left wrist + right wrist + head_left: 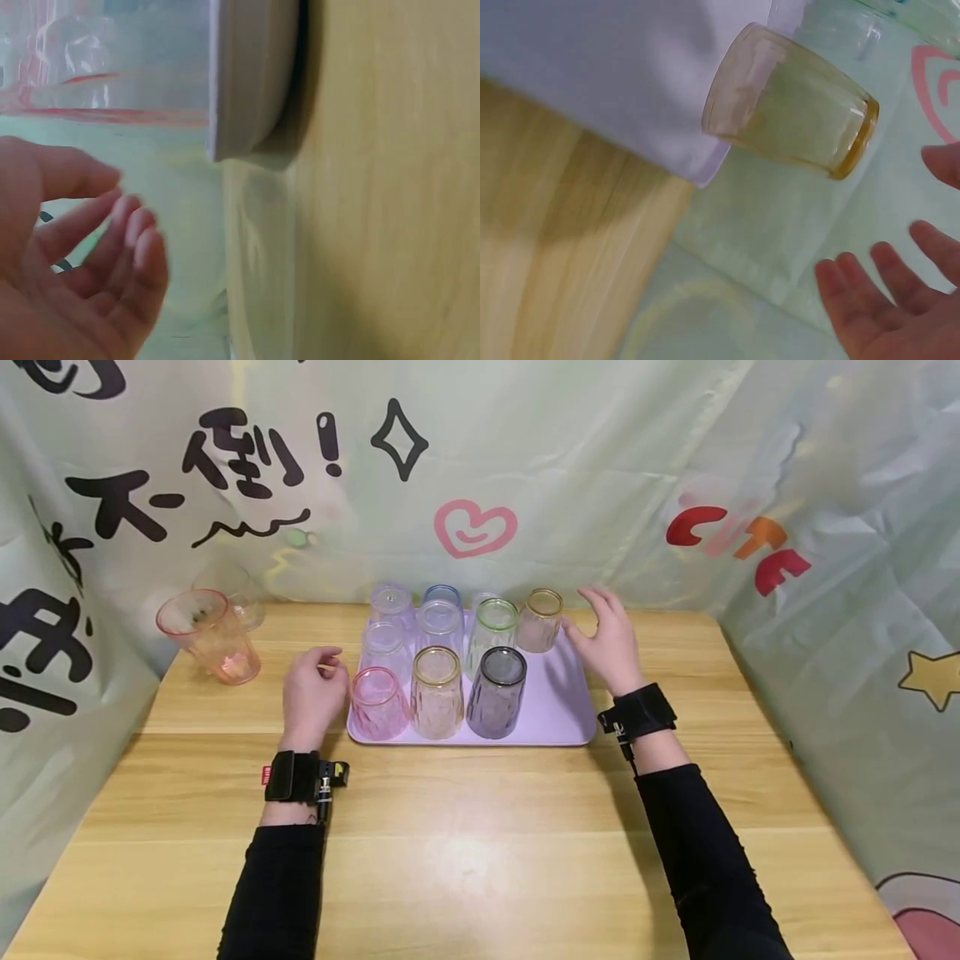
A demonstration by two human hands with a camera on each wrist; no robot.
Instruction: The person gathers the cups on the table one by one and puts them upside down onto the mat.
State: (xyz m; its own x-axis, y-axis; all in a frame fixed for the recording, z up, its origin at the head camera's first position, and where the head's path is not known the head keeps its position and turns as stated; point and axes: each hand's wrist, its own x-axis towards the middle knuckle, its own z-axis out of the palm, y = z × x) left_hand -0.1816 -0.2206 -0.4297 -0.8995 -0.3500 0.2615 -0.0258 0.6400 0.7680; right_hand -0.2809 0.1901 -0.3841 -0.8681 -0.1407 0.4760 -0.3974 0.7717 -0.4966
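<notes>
On a lilac tray [558, 702] stand several tinted glasses, apparently upside down. A pink glass [378, 710], a yellowish glass [437, 702] and a dark grey glass [495, 702] make up the front row. My left hand [313, 693] is just left of the pink glass, fingers loosely curled, holding nothing; the left wrist view shows this hand [105, 247] below the tray edge. At the tray's back right corner is an amber glass [540, 622]. My right hand [611, 647] hovers right of it with fingers spread, apart from that glass [795, 105] in the right wrist view.
Behind the front row are a green-rimmed glass [493, 631], a clear glass [385, 652] and several others, partly hidden. Left on the wooden table [465, 860] stand an orange-pink tumbler [213, 643] and a clear glass [243, 602]. A printed curtain [562, 443] surrounds the table's back and sides.
</notes>
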